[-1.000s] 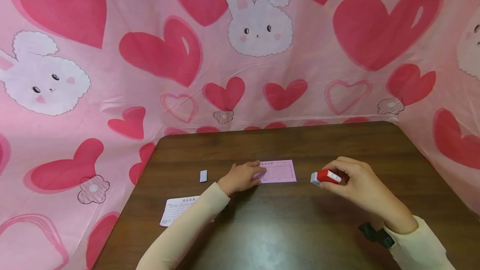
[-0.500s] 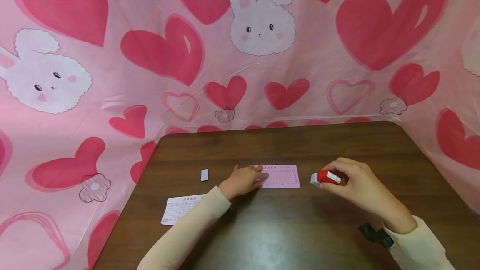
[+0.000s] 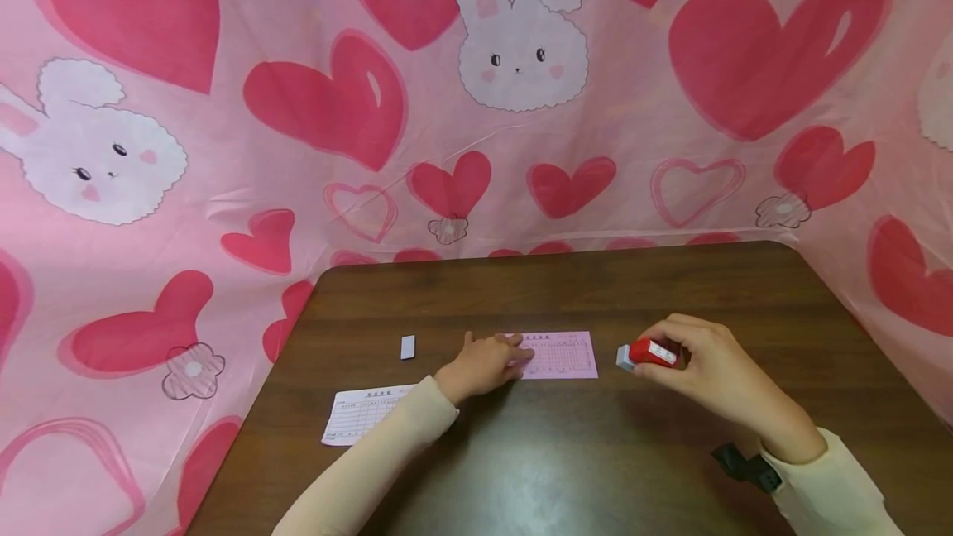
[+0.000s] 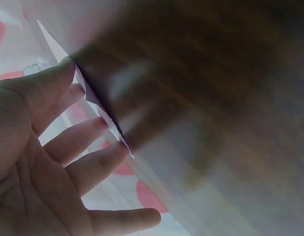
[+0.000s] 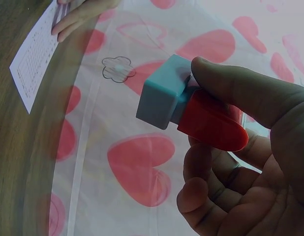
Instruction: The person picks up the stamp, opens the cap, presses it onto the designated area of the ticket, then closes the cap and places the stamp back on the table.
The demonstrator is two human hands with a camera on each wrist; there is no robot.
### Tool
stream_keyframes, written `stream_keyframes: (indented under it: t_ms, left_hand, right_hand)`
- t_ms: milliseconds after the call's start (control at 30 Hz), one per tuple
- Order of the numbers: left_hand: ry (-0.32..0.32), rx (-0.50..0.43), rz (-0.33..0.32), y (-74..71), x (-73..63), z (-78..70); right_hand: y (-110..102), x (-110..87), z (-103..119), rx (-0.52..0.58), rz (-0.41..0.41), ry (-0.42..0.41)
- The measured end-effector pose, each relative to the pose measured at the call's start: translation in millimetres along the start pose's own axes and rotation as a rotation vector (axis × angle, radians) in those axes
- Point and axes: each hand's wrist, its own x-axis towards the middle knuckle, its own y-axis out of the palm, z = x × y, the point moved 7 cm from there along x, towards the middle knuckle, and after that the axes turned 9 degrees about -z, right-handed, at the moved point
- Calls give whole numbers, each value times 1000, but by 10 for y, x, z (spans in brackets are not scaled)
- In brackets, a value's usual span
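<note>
In the head view my left hand [image 3: 486,364] lies on the left end of a pink printed slip [image 3: 566,356], its fingers extended over the paper. The left wrist view shows the thumb and fingertips at the edge of this slip [image 4: 104,114], seen almost edge-on. My right hand [image 3: 707,366] grips a small red stamp [image 3: 652,352] between thumb and fingers, just right of the slip and above the table. A pale blue-grey block [image 5: 162,93] forms the stamp's front end and points left. A white label shows on its red body.
A white printed form [image 3: 361,416] lies on the brown table [image 3: 536,457] at the left, partly hidden under my left sleeve. Behind it is a small pale rectangular piece [image 3: 407,346]. A pink heart-and-rabbit cloth [image 3: 596,131] hangs around the table's back and sides.
The pink slip has slid a little nearer to me, with my left hand on it. My right hand and the stamp have stayed in place.
</note>
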Motion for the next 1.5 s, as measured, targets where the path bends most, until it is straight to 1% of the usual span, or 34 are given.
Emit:
stream_keyframes:
  t_ms: [267, 533, 667, 1000, 1133, 1500]
  left_hand:
    - [-11, 3, -2, 32, -96, -50]
    - [-29, 3, 7, 32, -254, -144]
    - [-34, 20, 7, 27, -341, -193]
    - [12, 77, 13, 88, -556, -352]
    - [27, 101, 12, 77, -621, -413]
    - [37, 164, -10, 87, -774, -518]
  right_hand:
    - [42, -11, 3, 7, 7, -8]
    - [129, -34, 19, 41, 32, -17]
    - [166, -45, 23, 52, 47, -11]
    - [289, -73, 45, 91, 99, 2]
    - [349, -92, 56, 98, 110, -16]
    - [511, -159, 85, 97, 145, -58]
